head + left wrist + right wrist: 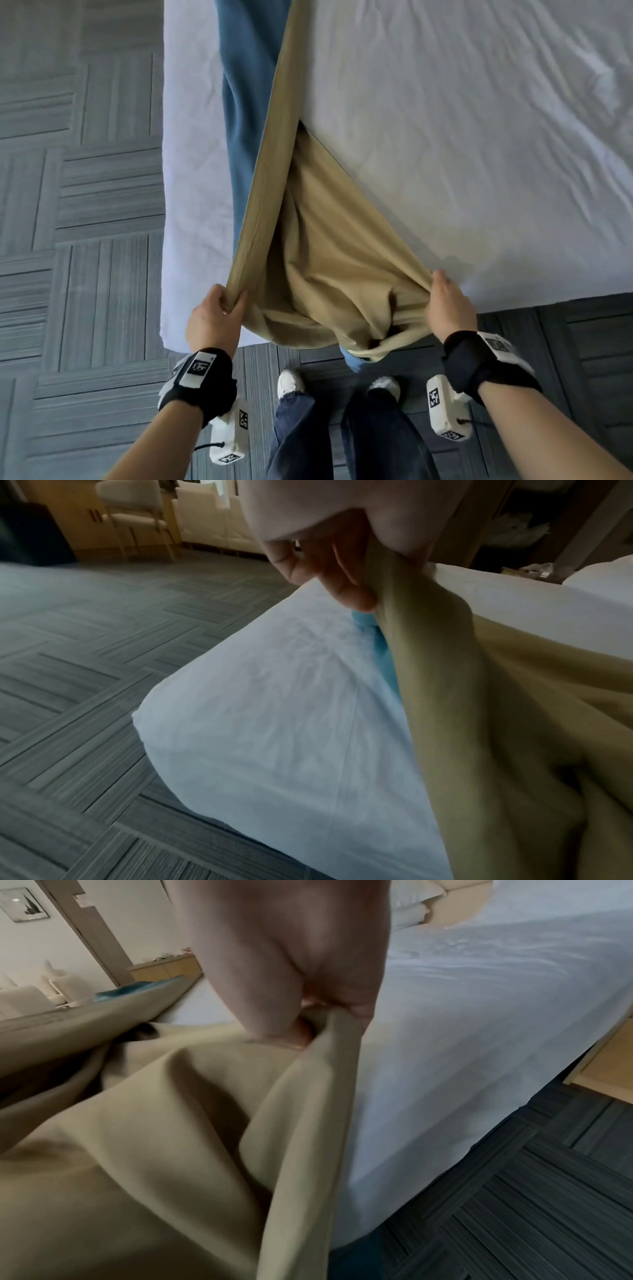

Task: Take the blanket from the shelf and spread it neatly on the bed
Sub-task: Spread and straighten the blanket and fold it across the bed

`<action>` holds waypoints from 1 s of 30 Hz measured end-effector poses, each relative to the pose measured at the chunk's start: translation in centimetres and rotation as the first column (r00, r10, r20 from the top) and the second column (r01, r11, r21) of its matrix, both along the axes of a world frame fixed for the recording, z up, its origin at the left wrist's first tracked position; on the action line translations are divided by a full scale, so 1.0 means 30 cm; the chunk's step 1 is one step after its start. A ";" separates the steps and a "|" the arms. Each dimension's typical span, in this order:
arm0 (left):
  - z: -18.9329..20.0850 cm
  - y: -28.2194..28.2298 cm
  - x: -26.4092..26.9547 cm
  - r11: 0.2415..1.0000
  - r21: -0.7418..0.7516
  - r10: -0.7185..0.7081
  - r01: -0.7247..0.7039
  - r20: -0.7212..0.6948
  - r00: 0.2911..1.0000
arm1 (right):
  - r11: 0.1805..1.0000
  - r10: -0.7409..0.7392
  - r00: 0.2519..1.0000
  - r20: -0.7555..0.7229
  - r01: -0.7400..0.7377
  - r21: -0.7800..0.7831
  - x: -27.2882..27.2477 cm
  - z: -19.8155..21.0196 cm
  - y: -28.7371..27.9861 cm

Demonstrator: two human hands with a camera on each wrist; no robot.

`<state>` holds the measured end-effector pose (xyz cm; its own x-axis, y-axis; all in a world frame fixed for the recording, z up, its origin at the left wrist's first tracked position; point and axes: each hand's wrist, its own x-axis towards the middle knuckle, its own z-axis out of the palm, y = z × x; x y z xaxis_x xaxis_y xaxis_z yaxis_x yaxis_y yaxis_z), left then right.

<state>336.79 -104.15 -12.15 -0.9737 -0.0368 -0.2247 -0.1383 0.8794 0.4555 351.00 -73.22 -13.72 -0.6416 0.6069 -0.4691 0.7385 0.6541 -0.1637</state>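
Observation:
The blanket [318, 246], tan on one side and blue on the other, lies in a long folded strip along the left part of the white bed [462, 137]. Its near end is pulled apart into a sagging tan pocket at the foot of the bed. My left hand [226, 303] grips the left edge of that tan layer, and my right hand [442, 291] grips the right edge. In the left wrist view the fingers [346, 588] pinch the tan cloth [479, 696] above the mattress corner. The right wrist view shows the thumb [274, 1010] clamped on a tan fold [205, 1110].
Grey striped carpet tiles [85, 240] surround the bed. My legs and white shoes [291, 382] stand at the foot of the bed. A chair [133, 515] and sofa stand across the room; a wooden bedside unit [603, 1064] sits to the right.

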 end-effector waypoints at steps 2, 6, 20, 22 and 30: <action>0.003 -0.002 -0.005 0.994 0.076 -0.080 0.084 -0.056 0.995 | 0.999 0.029 0.998 0.056 -0.029 0.013 -0.001 0.014 0.001; 0.025 0.096 0.049 0.943 0.298 -0.168 0.149 0.037 0.985 | 0.988 0.055 0.978 -0.203 -0.082 -0.130 -0.030 0.051 -0.104; -0.035 0.238 0.261 0.800 0.524 -0.522 0.294 0.364 0.771 | 0.644 -0.538 0.835 -0.121 0.314 -0.698 -0.108 0.093 -0.065; -0.062 0.224 0.243 0.867 0.446 -0.399 0.222 0.356 0.845 | 0.682 -0.568 0.813 -0.132 0.375 -0.628 -0.078 0.088 0.021; -0.167 0.258 0.176 0.954 0.298 -0.189 0.031 0.520 0.833 | 0.771 -0.432 0.901 -0.035 0.349 -0.532 -0.067 -0.050 0.132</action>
